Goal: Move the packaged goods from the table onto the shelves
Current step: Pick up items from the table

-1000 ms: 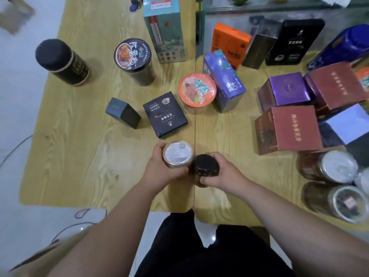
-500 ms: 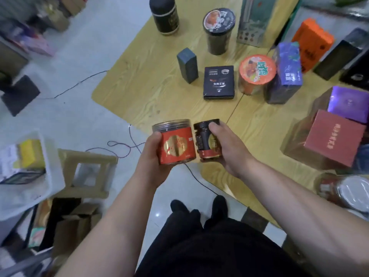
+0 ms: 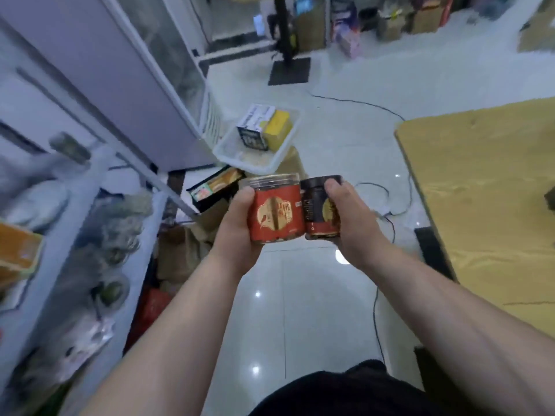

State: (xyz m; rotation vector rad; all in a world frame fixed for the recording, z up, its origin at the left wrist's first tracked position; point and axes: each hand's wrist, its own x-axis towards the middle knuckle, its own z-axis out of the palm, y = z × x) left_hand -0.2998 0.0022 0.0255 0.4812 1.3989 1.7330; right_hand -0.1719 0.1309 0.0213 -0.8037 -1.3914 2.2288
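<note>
While both forearms reach forward over the glossy pale floor (image 3: 300,310), each hand carries one jar, upright and side by side in the middle of the view. The left hand (image 3: 237,232) grasps a red jar (image 3: 277,214) with a clear lid, its thumb lying up the jar's left wall and its other fingers hidden behind. The right hand (image 3: 351,223) grasps a smaller dark jar (image 3: 318,211) with a red band at its foot, thumb hooked over the top edge. The two jars look to be touching along their sides. Neither rests on anything. Both are held in the air above the floor, between the shelves and the bench. The shelves (image 3: 90,190) run from 7 to 10 o'clock, pale-framed, their contents too blurred to name. The wooden bench (image 3: 486,181) fills the 3 o'clock side. At 12 o'clock, just beyond the jars, a white tray (image 3: 240,157) holds a black-and-white box (image 3: 255,127) and a yellow box (image 3: 279,130). A thin black cable (image 3: 375,310) trails across the floor toward 5 o'clock.
</note>
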